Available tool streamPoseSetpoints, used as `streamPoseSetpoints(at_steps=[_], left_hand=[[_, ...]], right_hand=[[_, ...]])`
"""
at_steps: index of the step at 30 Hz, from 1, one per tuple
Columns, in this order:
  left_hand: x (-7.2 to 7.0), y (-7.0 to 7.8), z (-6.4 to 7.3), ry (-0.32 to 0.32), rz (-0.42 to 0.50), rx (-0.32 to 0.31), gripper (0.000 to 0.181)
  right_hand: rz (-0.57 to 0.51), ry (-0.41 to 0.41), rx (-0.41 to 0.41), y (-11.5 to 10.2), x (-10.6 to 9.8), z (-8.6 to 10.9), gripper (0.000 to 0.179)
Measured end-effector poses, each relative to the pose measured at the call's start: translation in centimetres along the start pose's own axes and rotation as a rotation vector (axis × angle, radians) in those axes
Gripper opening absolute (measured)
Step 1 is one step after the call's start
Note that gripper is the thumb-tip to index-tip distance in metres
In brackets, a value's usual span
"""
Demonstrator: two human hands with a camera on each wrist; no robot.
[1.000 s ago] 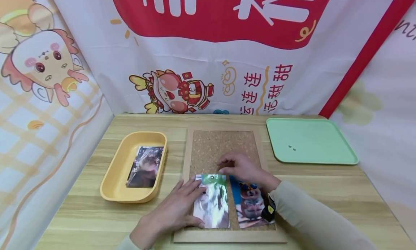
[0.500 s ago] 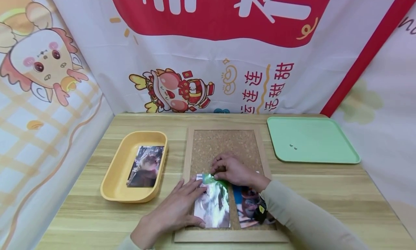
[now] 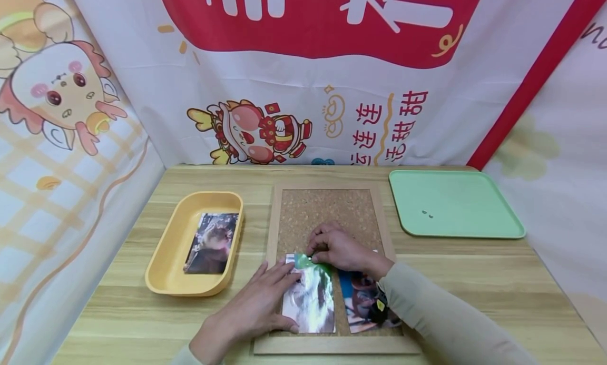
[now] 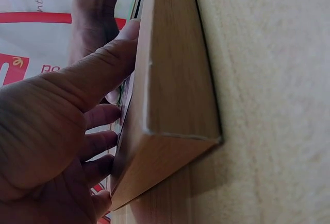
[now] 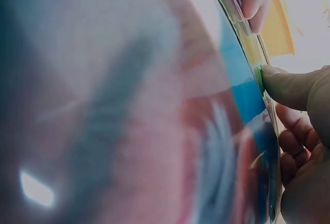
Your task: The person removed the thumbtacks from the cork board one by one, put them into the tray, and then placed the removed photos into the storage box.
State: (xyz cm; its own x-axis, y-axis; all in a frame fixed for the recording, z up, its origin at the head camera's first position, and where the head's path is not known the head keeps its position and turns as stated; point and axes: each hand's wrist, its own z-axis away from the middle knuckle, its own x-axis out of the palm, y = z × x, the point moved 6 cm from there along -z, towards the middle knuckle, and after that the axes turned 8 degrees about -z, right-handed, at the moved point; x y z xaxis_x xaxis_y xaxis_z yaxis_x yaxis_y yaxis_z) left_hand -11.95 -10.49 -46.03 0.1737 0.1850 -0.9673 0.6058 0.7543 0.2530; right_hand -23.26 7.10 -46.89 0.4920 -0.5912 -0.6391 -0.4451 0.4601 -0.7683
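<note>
On the left of the desk (image 3: 111, 315) stands one yellow tub (image 3: 192, 212) with one photo (image 3: 213, 246) lying in it, against its right side. Next comes the left grip (image 3: 258, 302), a hand with fingers straight and spread. It rests across the left edge of the middle photo (image 3: 310, 307), thumb at the lower corner, fingertips higher up, holding nothing.

That photo lies on the one framed corkboard (image 3: 327, 212), on its lower left part. One small pin (image 3: 310, 258) sits at the photo's green top, right at the thumb tip of the right grip (image 3: 339, 246). Its fingers are curled; I cannot tell whether they pinch the pin or the thumb only presses it. Under that wrist lies the right-hand photo (image 3: 353, 309), slightly tilted, just beside the middle one, making three photos.

Farthest right is one green tray (image 3: 464, 204) bearing two small shiny bits (image 3: 424, 212), well apart from both grips.
</note>
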Motion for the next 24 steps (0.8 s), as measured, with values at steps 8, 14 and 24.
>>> streamPoseSetpoints(at_steps=[8,14,24], left_hand=[[0.0,0.08,0.06,0.0,0.003,-0.007,0.104],[-0.11,0.16,0.04,0.011,0.005,0.0,0.103],[-0.01,0.09,-0.03,-0.002,0.01,-0.012,0.103]], right_hand=[[0.03,-0.02,0.004,-0.09,0.25,-0.05,0.005],[0.044,-0.026,0.013,-0.23,0.14,0.02,0.005],[0.052,-0.04,0.009,-0.42,0.18,0.0,0.005]])
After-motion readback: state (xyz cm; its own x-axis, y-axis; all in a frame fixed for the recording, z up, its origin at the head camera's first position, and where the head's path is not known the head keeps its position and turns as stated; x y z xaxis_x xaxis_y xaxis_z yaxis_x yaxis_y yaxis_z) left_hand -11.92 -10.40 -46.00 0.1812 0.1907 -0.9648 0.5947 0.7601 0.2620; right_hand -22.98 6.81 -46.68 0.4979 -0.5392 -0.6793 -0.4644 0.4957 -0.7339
